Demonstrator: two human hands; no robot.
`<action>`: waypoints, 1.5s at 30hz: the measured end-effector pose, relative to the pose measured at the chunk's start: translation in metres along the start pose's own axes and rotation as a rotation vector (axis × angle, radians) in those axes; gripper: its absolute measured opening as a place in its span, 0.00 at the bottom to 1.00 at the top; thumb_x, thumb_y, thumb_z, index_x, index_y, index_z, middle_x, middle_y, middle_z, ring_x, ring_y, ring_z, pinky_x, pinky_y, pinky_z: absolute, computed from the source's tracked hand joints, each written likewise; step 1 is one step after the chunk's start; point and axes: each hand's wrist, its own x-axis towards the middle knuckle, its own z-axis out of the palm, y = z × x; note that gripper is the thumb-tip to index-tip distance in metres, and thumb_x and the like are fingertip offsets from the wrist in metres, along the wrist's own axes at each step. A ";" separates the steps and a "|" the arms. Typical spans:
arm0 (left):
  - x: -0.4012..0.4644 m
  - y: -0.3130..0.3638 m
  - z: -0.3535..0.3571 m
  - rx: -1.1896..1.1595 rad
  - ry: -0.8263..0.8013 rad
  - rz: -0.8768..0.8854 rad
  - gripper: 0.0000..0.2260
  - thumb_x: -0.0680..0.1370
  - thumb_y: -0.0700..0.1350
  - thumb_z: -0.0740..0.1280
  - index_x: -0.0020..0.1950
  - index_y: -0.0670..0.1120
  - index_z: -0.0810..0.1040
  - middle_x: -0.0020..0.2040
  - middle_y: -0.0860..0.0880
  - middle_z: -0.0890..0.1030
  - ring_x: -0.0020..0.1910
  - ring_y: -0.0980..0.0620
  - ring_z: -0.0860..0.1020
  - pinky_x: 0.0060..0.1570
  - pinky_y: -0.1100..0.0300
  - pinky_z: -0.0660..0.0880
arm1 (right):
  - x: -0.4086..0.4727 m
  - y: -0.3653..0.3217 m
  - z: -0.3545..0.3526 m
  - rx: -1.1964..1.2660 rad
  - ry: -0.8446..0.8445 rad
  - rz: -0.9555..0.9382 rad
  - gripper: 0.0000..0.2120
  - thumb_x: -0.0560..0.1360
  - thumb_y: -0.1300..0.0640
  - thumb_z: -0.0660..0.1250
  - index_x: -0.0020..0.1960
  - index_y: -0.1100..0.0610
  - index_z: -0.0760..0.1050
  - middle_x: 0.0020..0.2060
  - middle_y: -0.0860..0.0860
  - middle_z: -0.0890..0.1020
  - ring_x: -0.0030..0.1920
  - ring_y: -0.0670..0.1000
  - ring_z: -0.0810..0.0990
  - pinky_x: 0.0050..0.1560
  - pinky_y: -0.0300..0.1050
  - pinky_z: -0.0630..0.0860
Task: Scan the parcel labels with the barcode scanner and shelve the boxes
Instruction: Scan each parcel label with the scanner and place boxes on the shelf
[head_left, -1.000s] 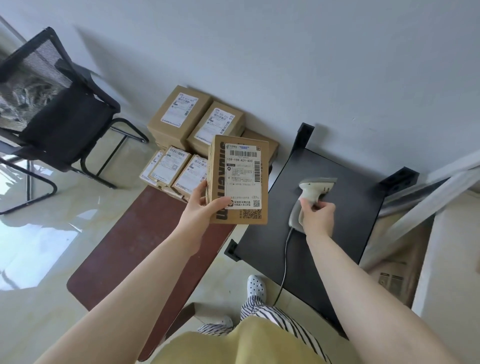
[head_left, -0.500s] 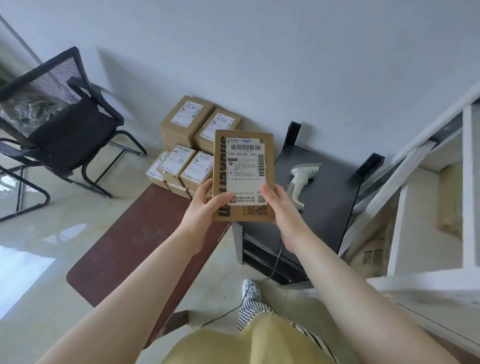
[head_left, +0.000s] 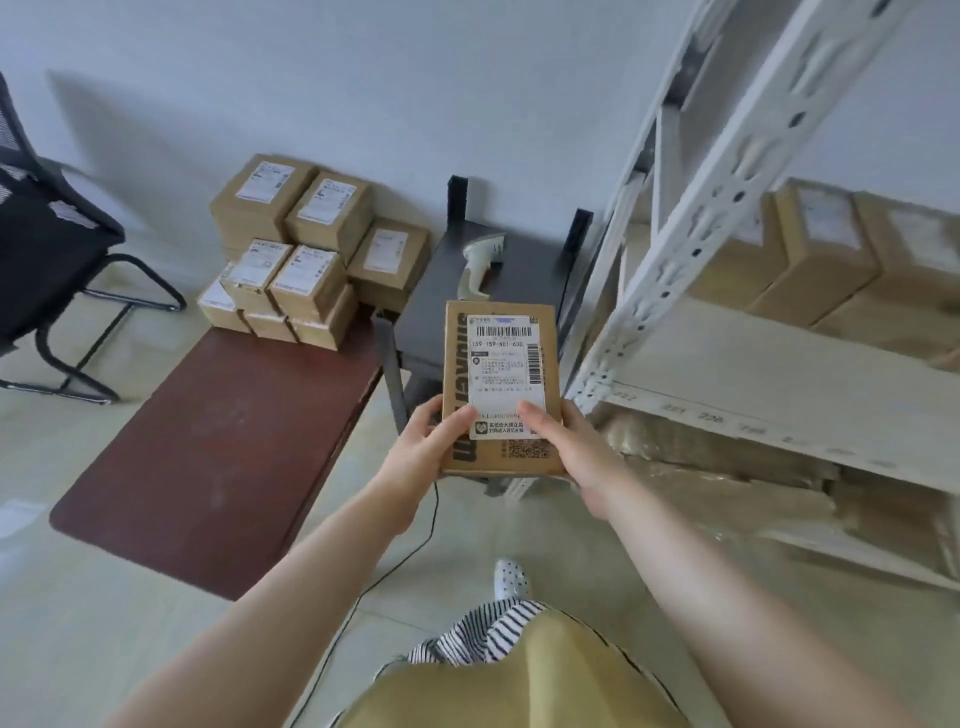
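A flat brown parcel (head_left: 501, 364) with a white barcode label faces up in the middle of the view. My left hand (head_left: 423, 452) grips its lower left corner, thumb on top. My right hand (head_left: 576, 457) grips its lower right corner, thumb on the label. The white barcode scanner (head_left: 480, 265) lies untouched on the black side table (head_left: 530, 275) behind the parcel. A white metal shelf (head_left: 779, 374) stands at the right, with several brown boxes (head_left: 810, 260) on its upper board.
Several labelled boxes (head_left: 306, 249) are stacked at the far end of a dark red low table (head_left: 223, 447) by the wall. A black mesh chair (head_left: 47, 249) stands at far left. The scanner cable (head_left: 395, 566) trails across the floor. Wrapped packages (head_left: 727, 467) fill the lower shelf.
My right hand let go of the scanner, which stays on the black table, and took hold of the parcel. The view swung right toward the white shelf, with the parcel carried along.
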 end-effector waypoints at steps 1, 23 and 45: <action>-0.005 -0.003 0.011 0.019 -0.021 -0.007 0.37 0.71 0.63 0.75 0.75 0.49 0.69 0.57 0.52 0.85 0.49 0.59 0.85 0.41 0.67 0.79 | -0.009 0.006 -0.010 0.006 0.013 0.009 0.45 0.63 0.32 0.75 0.72 0.51 0.67 0.60 0.48 0.82 0.57 0.48 0.82 0.62 0.51 0.77; 0.019 -0.056 0.404 0.114 -0.221 -0.209 0.41 0.63 0.63 0.77 0.74 0.52 0.71 0.64 0.46 0.81 0.62 0.44 0.81 0.53 0.45 0.83 | -0.125 0.095 -0.385 0.106 0.260 0.110 0.47 0.58 0.27 0.74 0.70 0.47 0.69 0.62 0.46 0.81 0.61 0.50 0.79 0.65 0.59 0.74; 0.126 -0.047 0.728 0.320 -0.470 -0.337 0.33 0.75 0.51 0.76 0.75 0.44 0.68 0.58 0.46 0.84 0.54 0.46 0.85 0.49 0.47 0.84 | -0.138 0.133 -0.699 0.426 0.471 0.216 0.28 0.71 0.43 0.75 0.67 0.52 0.73 0.57 0.51 0.84 0.57 0.54 0.83 0.55 0.63 0.81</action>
